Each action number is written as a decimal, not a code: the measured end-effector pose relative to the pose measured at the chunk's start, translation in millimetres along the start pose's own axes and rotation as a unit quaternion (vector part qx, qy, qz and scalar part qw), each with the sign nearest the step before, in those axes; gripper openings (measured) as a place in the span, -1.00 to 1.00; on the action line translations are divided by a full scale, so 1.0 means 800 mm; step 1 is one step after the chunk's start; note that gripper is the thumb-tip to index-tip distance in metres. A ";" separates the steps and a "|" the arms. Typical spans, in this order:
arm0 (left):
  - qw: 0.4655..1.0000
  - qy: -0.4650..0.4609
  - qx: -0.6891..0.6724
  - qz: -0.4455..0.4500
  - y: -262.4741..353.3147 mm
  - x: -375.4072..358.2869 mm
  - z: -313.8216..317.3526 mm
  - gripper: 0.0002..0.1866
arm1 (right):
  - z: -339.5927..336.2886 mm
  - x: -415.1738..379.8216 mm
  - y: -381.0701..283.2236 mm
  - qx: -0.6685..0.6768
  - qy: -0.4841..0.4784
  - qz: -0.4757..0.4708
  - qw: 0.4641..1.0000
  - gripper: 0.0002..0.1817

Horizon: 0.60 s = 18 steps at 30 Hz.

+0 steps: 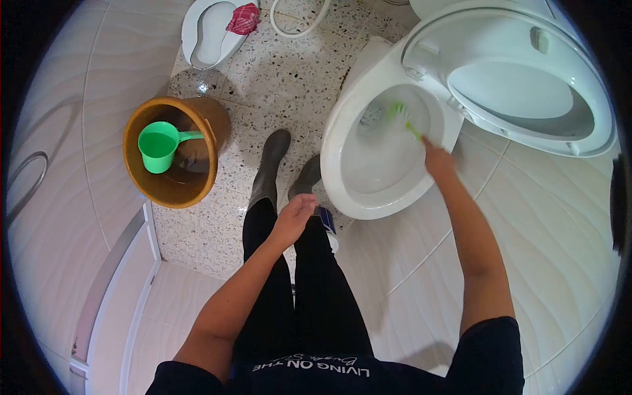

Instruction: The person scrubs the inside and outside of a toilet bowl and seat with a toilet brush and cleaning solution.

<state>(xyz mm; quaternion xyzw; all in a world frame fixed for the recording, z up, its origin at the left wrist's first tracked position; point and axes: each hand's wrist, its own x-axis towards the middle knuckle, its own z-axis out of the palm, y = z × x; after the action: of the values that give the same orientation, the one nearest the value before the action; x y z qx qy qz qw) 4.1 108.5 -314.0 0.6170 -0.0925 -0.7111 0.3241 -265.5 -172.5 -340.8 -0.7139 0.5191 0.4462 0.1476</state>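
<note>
My right hand (438, 162) is closed around the handle of a green toilet brush (413, 129). Its bristle head, a bit blurred, is inside the bowl of the white toilet (334, 158), near the drain hole. The seat and lid (461, 59) are raised at the upper right. My left hand (296, 216) hangs in front of my knees, fingers loosely bent, with nothing visible in it. Just beyond its fingertips, partly hidden by my leg, is a blue and white container (328, 224).
A brown bucket (214, 131) stands on the speckled floor to the left, with a green dipper (158, 148) inside. Farther back lie a white bedpan-like vessel (193, 33) with a red cloth (243, 18) on it and a white hose (296, 33). Tiled walls close in on both sides.
</note>
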 end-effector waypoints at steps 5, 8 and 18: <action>1.000 0.014 -0.008 -0.008 0.005 -0.004 0.005 -0.71 | 0.058 -0.011 -0.020 0.061 0.017 -0.022 0.998 -0.44; 1.000 0.001 -0.015 -0.007 0.006 0.000 0.008 -0.69 | 0.073 -0.087 -0.068 0.118 -0.114 -0.022 0.986 -0.39; 1.000 0.010 0.001 -0.005 0.011 0.011 0.012 -0.66 | 0.127 0.044 -0.118 0.202 -0.032 -0.013 0.979 -0.42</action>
<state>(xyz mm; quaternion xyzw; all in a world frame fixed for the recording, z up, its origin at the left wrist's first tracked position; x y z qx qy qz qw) -2.3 94.3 -314.5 0.6248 -0.0870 -0.7063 0.3212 -229.7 -86.1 -448.9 -0.6615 0.5840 0.3531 0.3110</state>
